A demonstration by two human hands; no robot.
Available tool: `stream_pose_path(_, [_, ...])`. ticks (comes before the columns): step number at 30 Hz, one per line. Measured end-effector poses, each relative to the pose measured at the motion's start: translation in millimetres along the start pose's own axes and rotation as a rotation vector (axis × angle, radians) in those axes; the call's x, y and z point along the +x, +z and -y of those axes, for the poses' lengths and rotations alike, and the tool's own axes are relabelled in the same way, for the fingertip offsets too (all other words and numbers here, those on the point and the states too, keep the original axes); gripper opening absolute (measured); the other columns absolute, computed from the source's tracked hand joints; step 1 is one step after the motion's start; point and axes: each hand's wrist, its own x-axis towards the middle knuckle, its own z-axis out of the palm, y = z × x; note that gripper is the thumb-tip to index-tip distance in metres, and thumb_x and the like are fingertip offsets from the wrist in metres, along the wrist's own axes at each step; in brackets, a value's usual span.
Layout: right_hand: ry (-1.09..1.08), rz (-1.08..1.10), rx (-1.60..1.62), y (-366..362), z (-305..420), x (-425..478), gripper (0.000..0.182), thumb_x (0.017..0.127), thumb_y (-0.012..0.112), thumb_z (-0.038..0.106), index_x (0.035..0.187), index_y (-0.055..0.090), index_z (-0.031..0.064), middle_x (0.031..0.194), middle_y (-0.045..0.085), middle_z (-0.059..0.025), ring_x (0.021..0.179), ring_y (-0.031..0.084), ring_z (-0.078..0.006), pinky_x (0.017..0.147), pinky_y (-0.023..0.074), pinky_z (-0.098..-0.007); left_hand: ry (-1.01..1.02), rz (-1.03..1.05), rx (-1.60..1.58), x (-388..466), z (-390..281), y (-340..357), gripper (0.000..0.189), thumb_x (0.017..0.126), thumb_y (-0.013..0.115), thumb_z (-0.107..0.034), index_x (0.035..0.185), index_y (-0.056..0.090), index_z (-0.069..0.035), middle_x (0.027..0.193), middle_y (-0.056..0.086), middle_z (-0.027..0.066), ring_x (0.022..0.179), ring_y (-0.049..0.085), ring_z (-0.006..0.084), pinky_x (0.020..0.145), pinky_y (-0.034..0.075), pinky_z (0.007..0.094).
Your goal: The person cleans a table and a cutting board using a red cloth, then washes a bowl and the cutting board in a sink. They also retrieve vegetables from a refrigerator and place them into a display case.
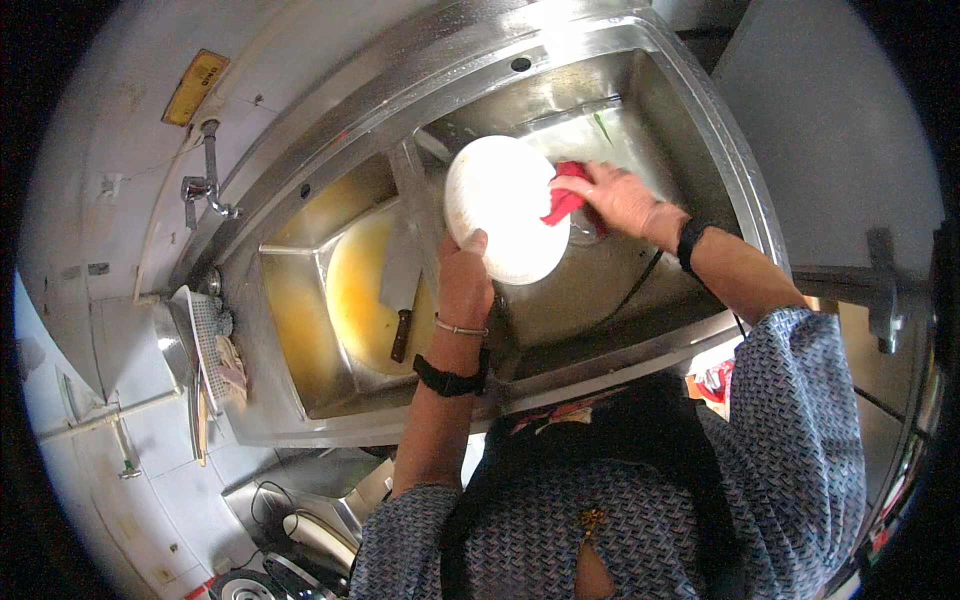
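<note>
My left hand (463, 274) grips the near left rim of a round white object (506, 210), perhaps a plate or a cutting board; glare hides its surface detail. It is held above the divider and the right basin of a stainless steel double sink (697, 97). In my right hand (619, 199) a red cloth (568, 193) is bunched against the object's right edge. A cleaver with a brown wooden handle (401, 336) lies on a round, yellow-stained board (360, 292) in the left basin. Part of its blade is washed out by light.
A wall faucet (214, 196) is at the upper left. A white perforated basket (204, 349) with a cloth stands beyond the sink's left end. In the right basin lie a green leaf scrap (603, 129) and a dark hose or cord (637, 289). The raised divider separates the basins.
</note>
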Motion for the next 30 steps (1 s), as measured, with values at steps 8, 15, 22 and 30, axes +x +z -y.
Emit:
stream_pose_path(8, [0.439, 0.177, 0.810, 2, 29, 16, 0.036, 0.086, 0.060, 0.032, 0.112, 0.068, 0.0076, 0.105, 0.069, -0.0227, 0.103, 0.065, -0.0372, 0.094, 0.0500, -0.0413, 0.319, 0.071, 0.736, 34, 43, -33, 0.041, 0.081, 0.045, 0.005, 0.122, 0.050, 0.008, 0.115, 0.062, 0.0265, 0.106, 0.062, 0.0370, 0.093, 0.049, 0.0421])
stream_pose_path(15, [0.101, -0.156, 0.545, -94, 64, 9, 0.040, 0.085, 0.071, 0.030, 0.117, 0.060, 0.0085, 0.107, 0.061, -0.0158, 0.099, 0.064, -0.0329, 0.087, 0.0510, -0.0413, 0.400, 0.123, 0.930, 11, 12, 12, 0.038, 0.086, 0.054, -0.003, 0.124, 0.060, -0.004, 0.112, 0.064, 0.0258, 0.104, 0.062, 0.0430, 0.089, 0.049, 0.0445])
stream_pose_path(22, [0.586, 0.137, 1.606, -65, 17, -3, 0.050, 0.091, 0.067, 0.029, 0.127, 0.054, -0.0028, 0.107, 0.069, -0.0177, 0.089, 0.070, -0.0223, 0.064, 0.0619, -0.0344, 0.173, 0.054, 0.092, -9, -44, 14, 0.040, 0.096, 0.058, -0.014, 0.132, 0.054, 0.004, 0.112, 0.066, 0.0108, 0.097, 0.063, 0.0182, 0.085, 0.052, 0.0326])
stream_pose_path(30, [0.690, -0.064, 1.307, -43, 6, 7, 0.038, 0.094, 0.059, 0.022, 0.119, 0.056, -0.0076, 0.089, 0.069, -0.0182, 0.061, 0.069, -0.0255, 0.044, 0.0585, -0.0347, 0.035, -0.017, 0.095, -20, 4, 14, 0.046, 0.100, 0.049, -0.016, 0.142, 0.044, 0.001, 0.117, 0.062, 0.0170, 0.105, 0.062, 0.0217, 0.084, 0.054, 0.0320])
